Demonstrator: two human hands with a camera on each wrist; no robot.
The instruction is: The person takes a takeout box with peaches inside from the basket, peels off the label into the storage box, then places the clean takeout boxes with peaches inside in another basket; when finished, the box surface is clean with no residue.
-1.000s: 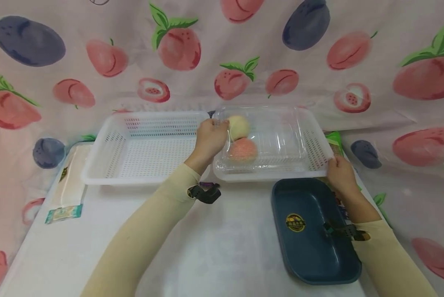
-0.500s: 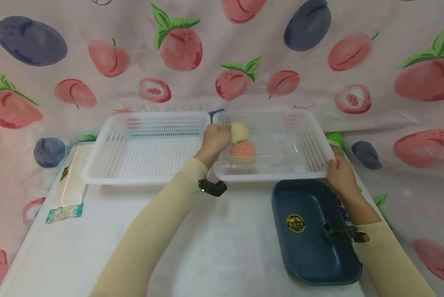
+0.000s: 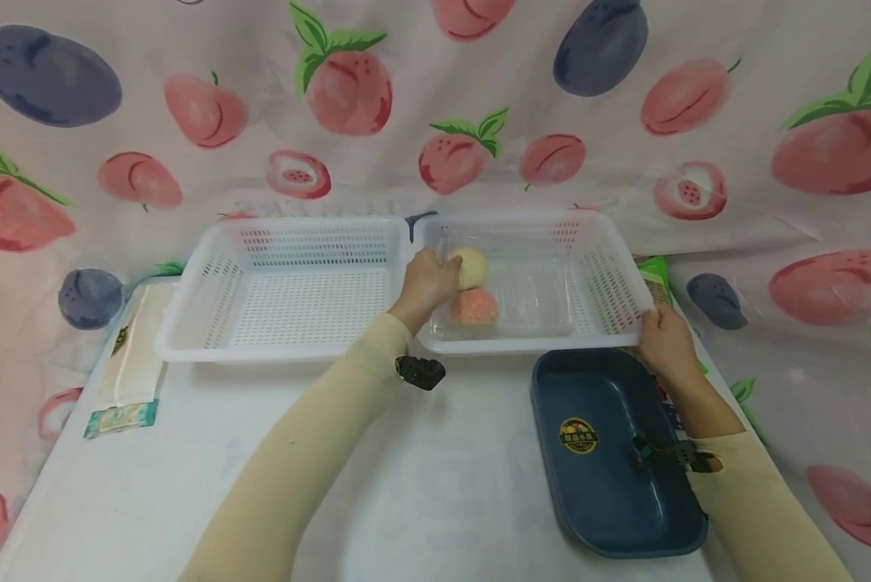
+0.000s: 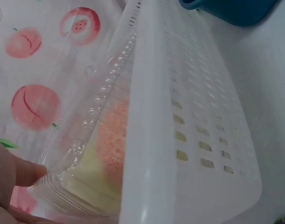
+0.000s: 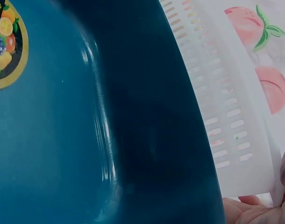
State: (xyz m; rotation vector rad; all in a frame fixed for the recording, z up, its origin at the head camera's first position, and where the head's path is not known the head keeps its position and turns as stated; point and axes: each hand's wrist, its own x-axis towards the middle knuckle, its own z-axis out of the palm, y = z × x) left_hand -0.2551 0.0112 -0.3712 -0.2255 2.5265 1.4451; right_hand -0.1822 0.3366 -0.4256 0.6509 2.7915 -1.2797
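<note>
A clear plastic food box (image 3: 530, 291) lies inside the right white slotted basket (image 3: 508, 347). My left hand (image 3: 428, 284) pinches the box's left edge, its thumb (image 4: 30, 173) at the ribbed corner in the left wrist view. Through the plastic show a pale yellow ball (image 3: 472, 269) and, in front of it, a rough pink ball (image 3: 475, 307), both at the box's left end. My right hand (image 3: 668, 343) grips the basket's front right corner; in the right wrist view only part of that hand (image 5: 259, 212) shows at the lower right.
A second white basket (image 3: 282, 353) stands close on the left. The dark blue tray (image 3: 610, 493) with a round label lies in front of the right basket, under the right wrist. Flat packages (image 3: 133, 356) lie at the far left, and a green packet (image 3: 655, 275) shows behind the right hand.
My left hand has brought the clear box down into the right basket, moving slightly right and toward me, with both balls still inside. The right hand keeps its hold on the basket corner.
</note>
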